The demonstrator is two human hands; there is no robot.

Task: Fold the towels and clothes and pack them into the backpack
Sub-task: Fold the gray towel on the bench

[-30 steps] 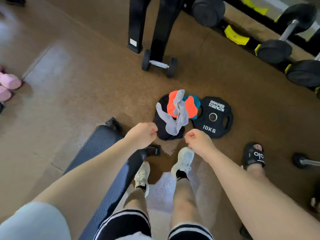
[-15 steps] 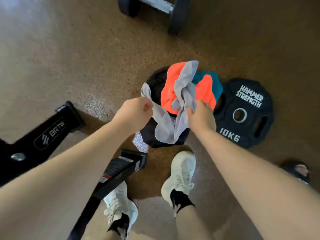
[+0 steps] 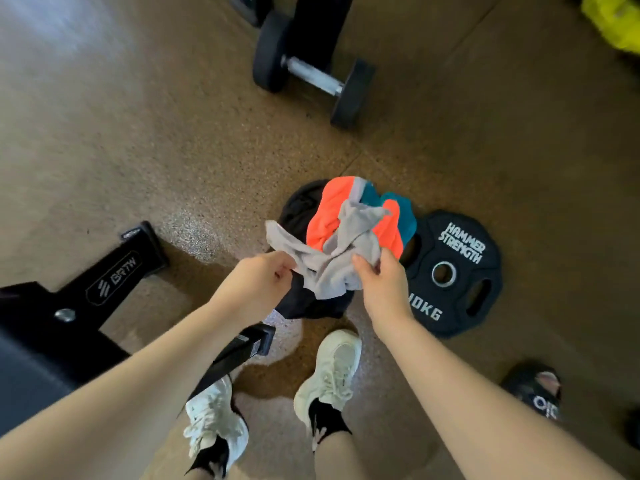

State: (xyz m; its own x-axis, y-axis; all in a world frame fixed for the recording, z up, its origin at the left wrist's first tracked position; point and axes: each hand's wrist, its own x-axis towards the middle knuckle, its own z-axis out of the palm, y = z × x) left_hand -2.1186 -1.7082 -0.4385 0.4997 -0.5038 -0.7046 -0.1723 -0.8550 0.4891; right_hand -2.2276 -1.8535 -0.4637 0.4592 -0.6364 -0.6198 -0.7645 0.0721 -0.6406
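A small heap of cloth lies on the gym floor in front of my feet. On top is a crumpled grey towel. My left hand pinches its left part and my right hand grips its right part. Under the towel are an orange cloth and a teal cloth. They rest on a black fabric item, possibly the backpack; I cannot tell for sure.
A black 10 kg weight plate lies right of the heap. A dumbbell sits farther away. The bench's black foot is at the left. A person's foot in a black slide stands at the lower right.
My hands went from empty fists above my shoes down to the heap and took hold of the grey towel, which now bunches between them. My view dropped closer to the floor.
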